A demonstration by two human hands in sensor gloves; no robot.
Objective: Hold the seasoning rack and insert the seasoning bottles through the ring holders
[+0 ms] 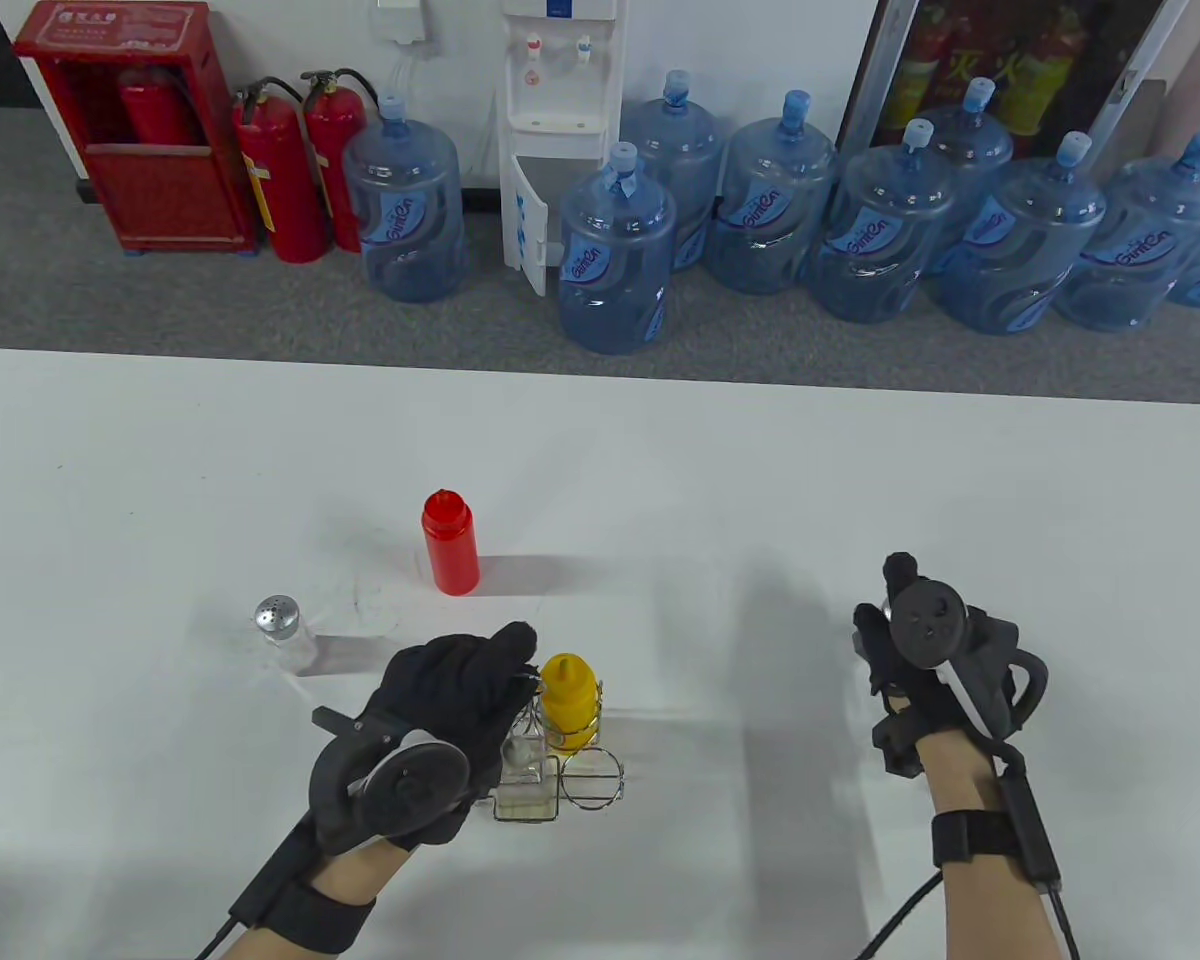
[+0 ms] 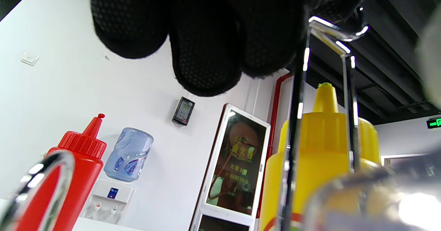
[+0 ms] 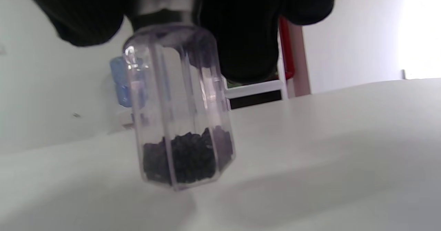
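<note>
Left hand (image 1: 450, 690) nearest, near table edge, fingers closed on the top handle of the wire rack (image 1: 560, 770). Rack stands on the white table (image 1: 660, 480); yellow bottle (image 1: 568, 700) and a clear glass bottle (image 1: 522, 765) sit in its rings. Right hand (image 1: 925, 640), well apart to the right, grips a clear shaker (image 3: 182, 120) by its top, dark grains inside. Red bottle (image 1: 450, 540) and metal-capped shaker (image 1: 282, 628) stand loose behind the rack.

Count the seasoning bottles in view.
5: red bottle and shaker on table; yellow bottle and glass bottle in rack; pepper shaker in right hand.
</note>
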